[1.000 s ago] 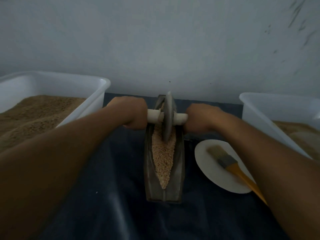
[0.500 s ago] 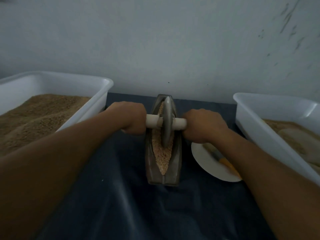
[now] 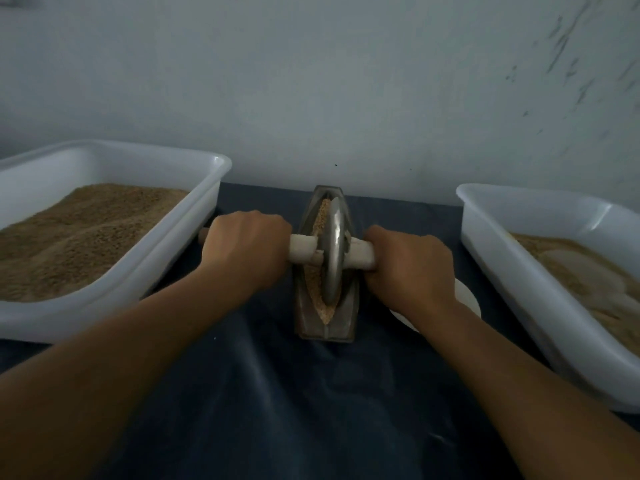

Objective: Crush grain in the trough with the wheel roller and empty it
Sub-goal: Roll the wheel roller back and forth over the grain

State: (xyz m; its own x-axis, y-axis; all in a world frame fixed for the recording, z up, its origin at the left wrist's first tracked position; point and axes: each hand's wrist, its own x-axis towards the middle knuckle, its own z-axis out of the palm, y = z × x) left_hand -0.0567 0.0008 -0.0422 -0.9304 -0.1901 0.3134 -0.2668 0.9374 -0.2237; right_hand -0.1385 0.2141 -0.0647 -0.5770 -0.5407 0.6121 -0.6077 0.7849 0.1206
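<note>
Grain [image 3: 320, 221] lies in the trough [image 3: 325, 327], a narrow boat set dead ahead on the tabletop [image 3: 277, 393] with its long axis running straight away from me, between two white tubs [image 3: 207, 174]. My left hand [image 3: 246, 252] and right hand [image 3: 408, 265] are each closed around one end of the axle [image 3: 301, 249], equally near, so the wheel [image 3: 334, 254] stands upright in the groove, crosswise to my grip. I judge crushing is still under way, and the next stroke must run along that axis, hands level, or the wheel will ride up the wall.
</note>
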